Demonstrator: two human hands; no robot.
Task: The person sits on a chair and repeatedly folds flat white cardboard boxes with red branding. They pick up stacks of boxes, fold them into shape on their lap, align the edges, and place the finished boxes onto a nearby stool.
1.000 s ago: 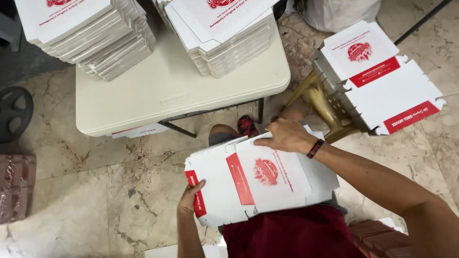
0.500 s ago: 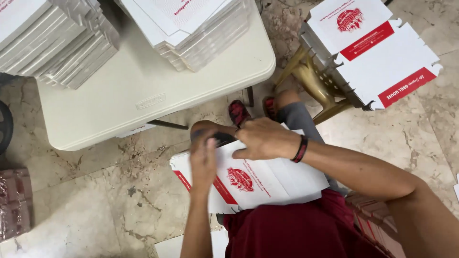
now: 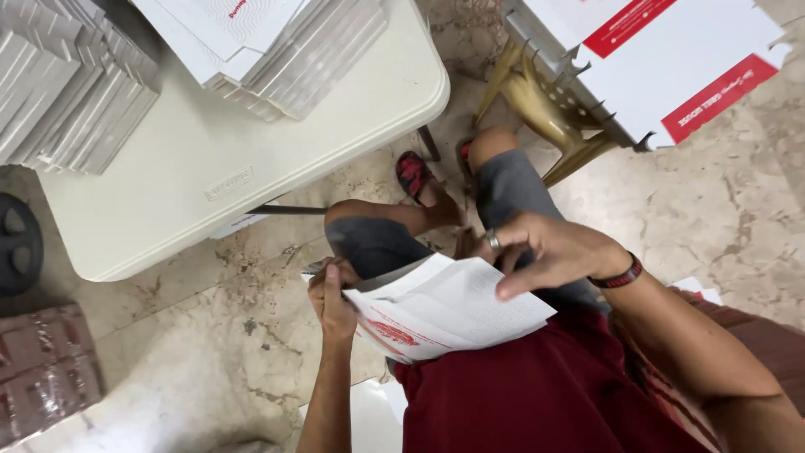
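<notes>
Where it lay flat, box (image 3: 444, 315) now folds between left hand (image 3: 331, 298) and right hand (image 3: 545, 252).

**Table, Chair and Floor**

Two stacks of flat white cardboard (image 3: 71, 92) (image 3: 268, 46) are carried by a cream folding table (image 3: 251, 151). Folded white boxes (image 3: 671, 59) are piled on a gold chair (image 3: 545, 109). A marble floor (image 3: 193, 352) is seen below, with a reddish pack (image 3: 42, 369) laid on it.

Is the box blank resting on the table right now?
No. Both the left hand and right hand hold the white box blank over the person's lap, apart from the table.
</notes>
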